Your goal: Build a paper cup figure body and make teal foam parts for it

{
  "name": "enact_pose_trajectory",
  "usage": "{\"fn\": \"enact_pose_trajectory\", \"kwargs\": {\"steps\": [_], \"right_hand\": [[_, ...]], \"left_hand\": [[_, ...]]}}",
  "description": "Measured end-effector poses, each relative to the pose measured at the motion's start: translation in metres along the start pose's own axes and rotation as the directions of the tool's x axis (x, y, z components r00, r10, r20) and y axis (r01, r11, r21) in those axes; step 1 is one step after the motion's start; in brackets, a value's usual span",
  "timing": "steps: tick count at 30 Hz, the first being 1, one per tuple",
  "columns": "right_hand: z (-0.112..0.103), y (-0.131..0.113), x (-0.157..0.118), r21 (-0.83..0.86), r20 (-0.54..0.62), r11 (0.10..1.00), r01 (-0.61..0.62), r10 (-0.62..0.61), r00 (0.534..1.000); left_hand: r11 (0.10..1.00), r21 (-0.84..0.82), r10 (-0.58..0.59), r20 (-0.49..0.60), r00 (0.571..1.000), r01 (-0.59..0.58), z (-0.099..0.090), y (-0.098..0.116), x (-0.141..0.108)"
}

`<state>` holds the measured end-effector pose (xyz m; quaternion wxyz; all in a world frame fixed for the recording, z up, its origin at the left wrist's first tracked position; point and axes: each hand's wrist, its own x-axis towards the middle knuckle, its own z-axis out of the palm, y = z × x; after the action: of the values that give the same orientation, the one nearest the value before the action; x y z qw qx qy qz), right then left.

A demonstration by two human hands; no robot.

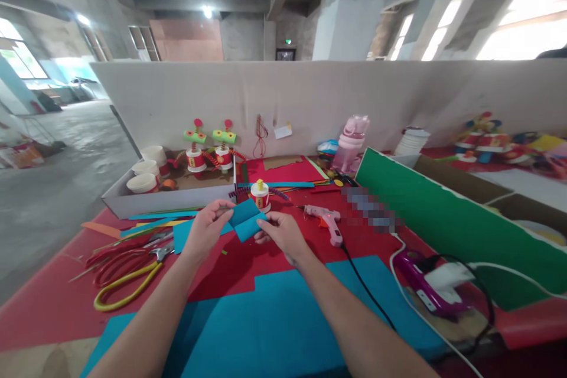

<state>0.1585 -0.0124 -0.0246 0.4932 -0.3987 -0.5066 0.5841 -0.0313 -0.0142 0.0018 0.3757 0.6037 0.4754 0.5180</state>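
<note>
Both my hands hold a small piece of blue paper above the table. A crease or curl runs across it, and its near end bends round. My left hand pinches its left edge between thumb and fingers. At the right edge, my right hand grips it with the thumb on top. Just behind the paper stands a white and red paper cup figure with a yellow top and dark coiled arms. To the right of my right hand lies a pink hot glue gun.
Scissors with yellow handles and red-handled tools lie at left. Behind them, a white box holds cups and two finished-looking figures. Blue sheets cover the near table. A purple power strip, cables and a green board are at right.
</note>
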Motion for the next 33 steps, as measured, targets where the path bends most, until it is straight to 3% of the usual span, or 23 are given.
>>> {"fn": "enact_pose_trajectory", "kwargs": {"steps": [4, 8, 13, 16, 20, 25, 27, 30, 33], "right_hand": [[-0.002, 0.003, 0.001, -0.132, -0.008, 0.990, 0.044, -0.045, 0.999], [-0.003, 0.006, 0.002, -0.101, -0.017, 0.993, 0.053, -0.054, 0.998], [-0.003, 0.004, 0.001, 0.008, -0.021, 1.000, 0.016, -0.016, 1.000], [-0.003, 0.001, 0.000, 0.036, -0.025, 0.999, -0.005, 0.006, 1.000], [-0.004, 0.001, 0.000, -0.009, -0.018, 0.999, -0.035, 0.035, 0.999], [-0.005, 0.002, 0.001, -0.123, -0.002, 0.991, -0.058, 0.058, 0.998], [-0.005, 0.002, 0.001, -0.134, 0.007, 0.989, -0.064, 0.066, 0.998], [-0.006, 0.001, 0.001, -0.128, -0.003, 0.989, -0.075, 0.075, 0.997], [-0.007, 0.001, 0.002, -0.113, -0.048, 0.988, -0.101, 0.096, 0.994]], "left_hand": [[0.931, 0.276, 0.224, 0.088, 0.971, -0.239, 0.003, 0.003, -0.002], [0.747, 0.486, 0.452, 0.127, 0.883, -0.453, 0.008, 0.001, -0.006], [0.538, 0.615, 0.578, 0.228, 0.784, -0.576, 0.014, 0.003, -0.010], [0.478, 0.615, 0.594, 0.300, 0.746, -0.628, 0.016, 0.004, -0.010], [0.500, 0.611, 0.569, 0.303, 0.764, -0.614, 0.017, 0.003, -0.010], [0.699, 0.572, 0.392, 0.195, 0.899, -0.429, 0.015, 0.001, -0.009], [0.753, 0.552, 0.311, 0.182, 0.933, -0.359, 0.013, 0.001, -0.008], [0.756, 0.531, 0.323, 0.207, 0.923, -0.383, 0.011, 0.002, -0.008], [0.674, 0.521, 0.441, 0.283, 0.852, -0.523, 0.013, 0.002, -0.009]]}}
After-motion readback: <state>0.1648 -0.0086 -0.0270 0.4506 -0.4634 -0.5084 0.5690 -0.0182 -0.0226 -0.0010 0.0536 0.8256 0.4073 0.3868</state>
